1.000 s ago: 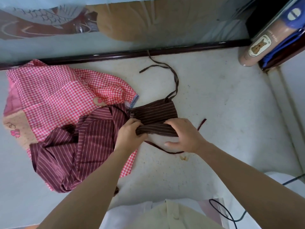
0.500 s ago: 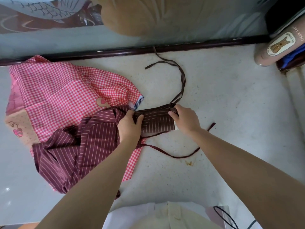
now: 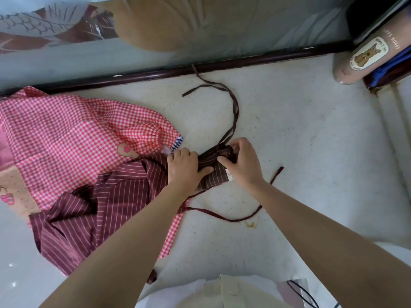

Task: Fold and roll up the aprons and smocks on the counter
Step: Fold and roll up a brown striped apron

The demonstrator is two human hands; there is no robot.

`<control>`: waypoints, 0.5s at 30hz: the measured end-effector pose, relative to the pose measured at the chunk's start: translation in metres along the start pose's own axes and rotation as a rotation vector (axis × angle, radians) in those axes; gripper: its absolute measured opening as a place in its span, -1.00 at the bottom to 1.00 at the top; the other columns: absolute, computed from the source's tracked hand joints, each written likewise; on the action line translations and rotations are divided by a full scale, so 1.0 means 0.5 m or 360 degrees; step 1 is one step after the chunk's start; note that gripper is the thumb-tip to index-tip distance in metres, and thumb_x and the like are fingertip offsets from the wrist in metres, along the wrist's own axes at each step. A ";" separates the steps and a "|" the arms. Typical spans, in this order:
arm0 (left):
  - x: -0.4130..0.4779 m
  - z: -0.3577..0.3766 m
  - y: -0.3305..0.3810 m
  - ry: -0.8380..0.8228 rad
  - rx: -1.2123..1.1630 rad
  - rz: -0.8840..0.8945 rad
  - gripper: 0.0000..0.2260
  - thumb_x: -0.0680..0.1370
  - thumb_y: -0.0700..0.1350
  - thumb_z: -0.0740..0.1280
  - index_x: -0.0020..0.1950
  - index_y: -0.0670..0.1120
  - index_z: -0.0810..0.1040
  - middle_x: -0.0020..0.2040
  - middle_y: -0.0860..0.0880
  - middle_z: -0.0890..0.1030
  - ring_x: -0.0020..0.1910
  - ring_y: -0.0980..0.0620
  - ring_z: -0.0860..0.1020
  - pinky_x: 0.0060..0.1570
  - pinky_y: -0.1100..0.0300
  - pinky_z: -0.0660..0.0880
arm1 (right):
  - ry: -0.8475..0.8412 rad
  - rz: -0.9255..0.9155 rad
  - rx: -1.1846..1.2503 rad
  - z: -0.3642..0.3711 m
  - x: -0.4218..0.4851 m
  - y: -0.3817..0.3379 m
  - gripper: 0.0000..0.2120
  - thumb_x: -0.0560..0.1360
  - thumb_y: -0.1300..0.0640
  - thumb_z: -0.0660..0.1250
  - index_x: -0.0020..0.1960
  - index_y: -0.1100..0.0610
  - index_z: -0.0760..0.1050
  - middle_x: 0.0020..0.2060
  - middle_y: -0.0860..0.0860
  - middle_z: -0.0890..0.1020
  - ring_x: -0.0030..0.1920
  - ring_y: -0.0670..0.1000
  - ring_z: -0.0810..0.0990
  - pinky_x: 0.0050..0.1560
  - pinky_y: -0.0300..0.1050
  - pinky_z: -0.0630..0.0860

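Working mid-counter point(image 3: 311, 163) on the maroon striped apron point(image 3: 100, 207), w/ its right end already wound into a tight roll point(image 3: 209, 157). Clamping the roll's left end w/ the left hand point(image 3: 184, 168): fingers curled over the top, thumb laid along the near side. Pinching the roll's right end w/ the right hand point(image 3: 243, 163): fingers bent down over the far edge, thumb tucked in at the front. Can't tell exactly how much cloth sits under those right fingertips, prob. the bunched end plus the strap root. Trailing off from that end, two thin ties point(image 3: 234, 112), looping away toward the dark rail point(image 3: 155, 73) at the back. Curving across the counter on the near side, another tie point(image 3: 233, 216), passing under the right forearm. Showing just beside the right palm, a small white tag point(image 3: 229, 174). Spreading out to the left, unrolled and crumpled, the rest of the apron, lying partly on top of a pink gingham smock point(image 3: 77, 134) w/ a heart patch. Standing at the far right corner, a brown tube point(image 3: 360, 61) w/ a dog label, well apart from both hands. Peeking in bottom right, a black cable point(image 3: 304, 294).
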State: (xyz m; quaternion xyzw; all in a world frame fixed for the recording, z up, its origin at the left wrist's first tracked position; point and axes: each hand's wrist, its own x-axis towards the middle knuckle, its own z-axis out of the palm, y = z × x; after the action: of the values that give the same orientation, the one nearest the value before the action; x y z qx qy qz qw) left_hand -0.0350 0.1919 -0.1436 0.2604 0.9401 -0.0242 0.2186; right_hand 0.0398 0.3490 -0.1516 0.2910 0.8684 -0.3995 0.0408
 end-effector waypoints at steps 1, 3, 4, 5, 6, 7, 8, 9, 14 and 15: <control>0.000 0.000 -0.001 0.0009 -0.0051 0.0028 -0.44 0.52 0.34 0.17 0.25 -0.09 0.48 0.19 -0.10 0.46 0.23 -0.11 0.38 0.25 0.00 0.28 | 0.0003 0.0097 0.0117 -0.003 -0.003 0.004 -0.43 0.40 -0.04 0.50 0.26 0.18 0.38 0.07 0.00 0.47 0.04 -0.03 0.49 0.00 -0.18 0.46; -0.003 -0.001 -0.007 0.0057 -0.0225 0.0110 -0.47 0.52 0.31 0.22 0.24 -0.09 0.50 0.21 -0.09 0.45 0.25 -0.11 0.35 0.27 0.01 0.24 | -0.0124 0.0232 0.0263 -0.013 -0.006 0.006 -0.33 0.36 -0.14 0.49 0.32 0.17 0.37 0.14 0.01 0.47 0.11 -0.03 0.49 0.11 -0.12 0.49; -0.007 -0.003 -0.008 0.0088 -0.0306 0.0173 -0.50 0.52 0.29 0.25 0.22 -0.09 0.51 0.19 -0.08 0.48 0.25 -0.10 0.36 0.27 0.02 0.23 | -0.0225 0.0231 0.0318 -0.021 -0.010 0.008 -0.38 0.35 -0.18 0.47 0.26 0.14 0.43 0.10 0.01 0.54 0.09 -0.04 0.54 0.12 -0.08 0.53; -0.010 -0.008 -0.010 0.0116 -0.0373 0.0243 -0.54 0.52 0.27 0.26 0.17 -0.09 0.52 0.14 -0.06 0.53 0.22 -0.08 0.40 0.24 0.02 0.22 | -0.0322 0.0197 0.0365 -0.030 -0.012 0.006 -0.54 0.38 -0.17 0.46 0.15 0.09 0.50 0.02 0.01 0.60 0.04 -0.06 0.59 0.09 -0.09 0.56; -0.013 -0.015 -0.010 0.0155 -0.0439 0.0304 -0.58 0.52 0.25 0.28 0.11 -0.09 0.53 0.05 -0.05 0.56 0.16 -0.07 0.45 0.21 0.03 0.23 | -0.0401 0.0165 0.0405 -0.042 -0.017 -0.002 -0.73 0.43 -0.10 0.46 0.02 0.02 0.53 -0.06 -0.03 0.63 -0.03 -0.11 0.60 0.02 -0.16 0.57; -0.017 -0.026 -0.009 0.0206 -0.0494 0.0354 -0.61 0.52 0.24 0.29 0.06 -0.09 0.52 -0.04 -0.03 0.57 0.08 -0.05 0.49 0.17 0.04 0.25 | -0.0457 0.0141 0.0448 -0.056 -0.022 -0.011 -0.86 0.48 -0.03 0.44 -0.05 -0.04 0.52 -0.11 -0.09 0.63 -0.08 -0.18 0.59 -0.05 -0.27 0.53; -0.020 -0.035 -0.008 0.0240 -0.0534 0.0389 -0.62 0.52 0.23 0.30 0.02 -0.08 0.52 -0.12 0.00 0.56 0.00 -0.04 0.52 0.15 0.04 0.27 | -0.0498 0.0137 0.0515 -0.068 -0.025 -0.016 -0.90 0.50 0.00 0.43 -0.05 -0.08 0.51 -0.12 -0.13 0.62 -0.08 -0.22 0.58 -0.07 -0.33 0.49; -0.025 -0.050 -0.006 0.0264 -0.0564 0.0413 -0.63 0.52 0.23 0.30 0.02 -0.08 0.51 -0.18 0.03 0.55 -0.07 -0.03 0.53 0.14 0.05 0.31 | -0.0530 0.0150 0.0581 -0.082 -0.030 -0.022 -0.88 0.50 -0.01 0.42 0.01 -0.08 0.53 -0.08 -0.13 0.63 -0.04 -0.21 0.58 -0.03 -0.33 0.47; -0.069 -0.109 0.018 0.0021 -0.0866 0.0367 -0.62 0.52 0.20 0.33 0.18 -0.04 0.50 -0.11 0.01 0.62 -0.17 0.03 0.58 -0.14 0.08 0.53 | -0.0567 0.0253 0.0834 -0.127 -0.052 -0.045 -0.73 0.50 0.06 0.43 0.17 0.11 0.56 0.04 0.04 0.67 0.08 -0.01 0.63 0.12 -0.14 0.51; -0.084 -0.115 0.020 -0.0050 -0.0889 0.0332 -0.61 0.52 0.21 0.33 0.18 -0.03 0.50 -0.10 0.01 0.62 -0.16 0.04 0.58 -0.14 0.08 0.54 | -0.0560 0.0228 0.0859 -0.132 -0.065 -0.054 -0.73 0.49 0.10 0.44 0.16 0.13 0.55 0.03 0.06 0.67 0.07 0.01 0.64 0.08 -0.14 0.52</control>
State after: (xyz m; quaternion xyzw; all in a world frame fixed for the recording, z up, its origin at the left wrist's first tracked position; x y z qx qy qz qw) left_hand -0.0204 0.1897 -0.0733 0.2850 0.8750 0.2539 0.2977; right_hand 0.0628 0.3675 -0.0790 0.2781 0.6881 -0.6555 0.1395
